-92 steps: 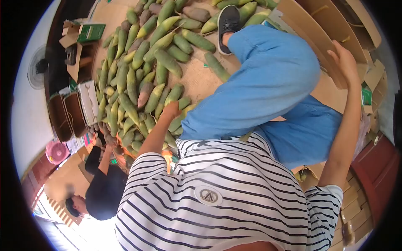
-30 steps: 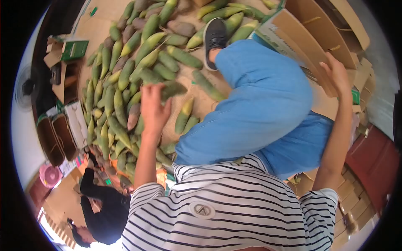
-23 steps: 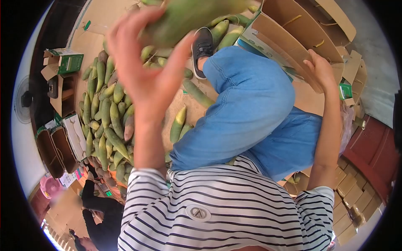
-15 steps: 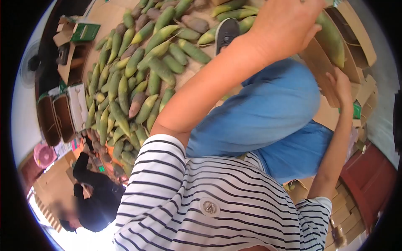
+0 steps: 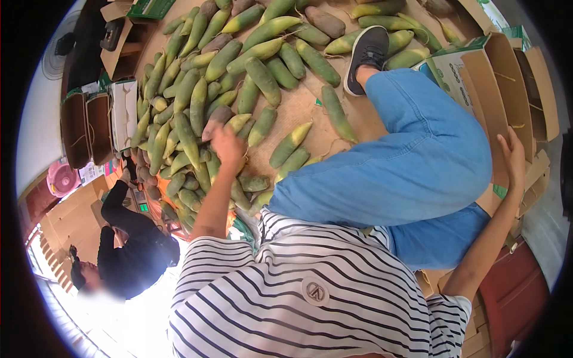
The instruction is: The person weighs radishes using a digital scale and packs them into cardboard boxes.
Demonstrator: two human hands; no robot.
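My left hand (image 5: pixel 227 147) is over the pile of long green radishes (image 5: pixel 259 80), its fingers blurred at the lower end of a reddish-brown radish (image 5: pixel 218 118). Whether they grip it cannot be made out. At the right, my right hand (image 5: pixel 513 156) lies against the side of an upright cardboard box (image 5: pixel 484 89), fingers apart and nothing seen in them. Several green radishes, among them one lying alone (image 5: pixel 338 113), are on the brown floor sheet (image 5: pixel 310 101) near my shoe.
My bent knee (image 5: pixel 418 155) and shoe (image 5: pixel 370 56) are between the pile and the box. Open boxes (image 5: pixel 74 131) stand at the left, more cardboard at the right edge. Another person in dark clothes (image 5: pixel 134 244) is at the lower left, near a pink fan (image 5: pixel 62 178).
My left hand has moved from the box at the upper right down and left to the pile. The large radish seen at the box is out of sight. My right hand remains by the box.
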